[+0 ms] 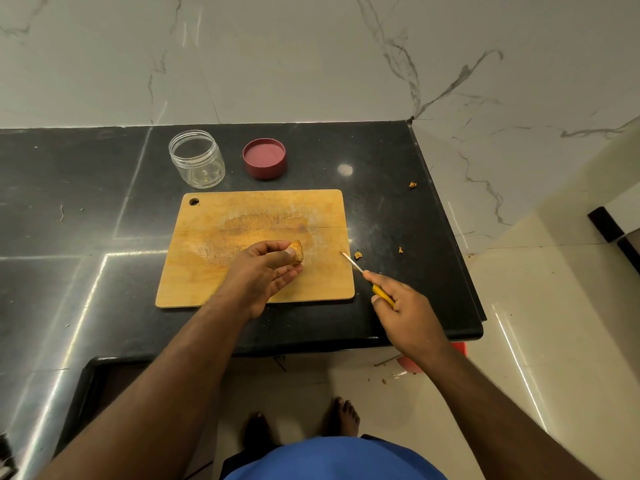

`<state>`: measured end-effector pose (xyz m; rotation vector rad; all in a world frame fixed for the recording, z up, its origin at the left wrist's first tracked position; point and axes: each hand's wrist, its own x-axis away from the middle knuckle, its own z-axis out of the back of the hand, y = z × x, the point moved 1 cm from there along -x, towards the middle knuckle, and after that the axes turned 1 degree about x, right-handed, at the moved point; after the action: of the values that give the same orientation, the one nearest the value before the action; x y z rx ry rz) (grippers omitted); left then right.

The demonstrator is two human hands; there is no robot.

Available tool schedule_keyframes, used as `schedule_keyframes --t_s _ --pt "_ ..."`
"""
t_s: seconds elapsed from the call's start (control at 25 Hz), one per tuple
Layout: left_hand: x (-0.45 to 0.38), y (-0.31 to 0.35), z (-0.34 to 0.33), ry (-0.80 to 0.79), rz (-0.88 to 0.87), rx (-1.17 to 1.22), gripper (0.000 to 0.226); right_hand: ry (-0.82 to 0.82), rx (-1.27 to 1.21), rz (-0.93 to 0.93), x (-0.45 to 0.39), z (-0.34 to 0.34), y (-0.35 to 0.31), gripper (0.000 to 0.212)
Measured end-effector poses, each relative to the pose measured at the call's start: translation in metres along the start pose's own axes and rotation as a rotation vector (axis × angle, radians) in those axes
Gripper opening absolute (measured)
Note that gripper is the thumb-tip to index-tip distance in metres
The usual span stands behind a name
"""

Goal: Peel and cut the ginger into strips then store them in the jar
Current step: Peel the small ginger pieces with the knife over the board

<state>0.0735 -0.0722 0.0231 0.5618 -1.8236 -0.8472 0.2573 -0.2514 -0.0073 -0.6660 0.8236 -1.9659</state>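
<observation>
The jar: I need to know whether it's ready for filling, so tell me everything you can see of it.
The jar is a small, clear, round container, plastic by the look of it, with a threaded neck. It stands upright and open on the black counter, just behind the wooden cutting board's far left corner. Nothing shows inside it. Its maroon lid lies apart to its right, inner side up. Neither hand touches it.

arms: bare, no sleeves showing
left hand (264, 271): no rings, no glove
right hand (401, 306): no rings, no glove
top (332, 460): bright blue
feet (341, 415): bare, no shoes
</observation>
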Motion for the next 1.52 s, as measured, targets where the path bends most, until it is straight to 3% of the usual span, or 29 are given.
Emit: schedule_keyframes --t_s 0.32,0.52,1.2,1.4,1.52 --pt "0.001 0.004 0.01 -0.075 0.022 -0.034 0.039 0.026 -0.016 0.006 0.005 -0.002 -0.003 0.043" --pt "0.003 0.006 0.018 -0.116 0.046 -0.09 0.039 0.131 -0.034 -0.096 -0.003 0.001 -0.001 0.042" --pt "-0.013 0.021 0.024 -0.049 0.031 -0.108 0.03 -0.05 -0.28 -0.09 -0.005 -0.028 -0.058 0.042" --pt "-0.009 0.025 0.026 -0.198 0.079 0.117 0.045 -0.107 -0.665 -0.211 -0.006 -0.031 -0.074 0.04" --pt "-0.005 0.024 0.023 -0.265 0.078 0.227 0.039 -0.111 -0.801 -0.226 -0.005 -0.03 -0.084 0.038"
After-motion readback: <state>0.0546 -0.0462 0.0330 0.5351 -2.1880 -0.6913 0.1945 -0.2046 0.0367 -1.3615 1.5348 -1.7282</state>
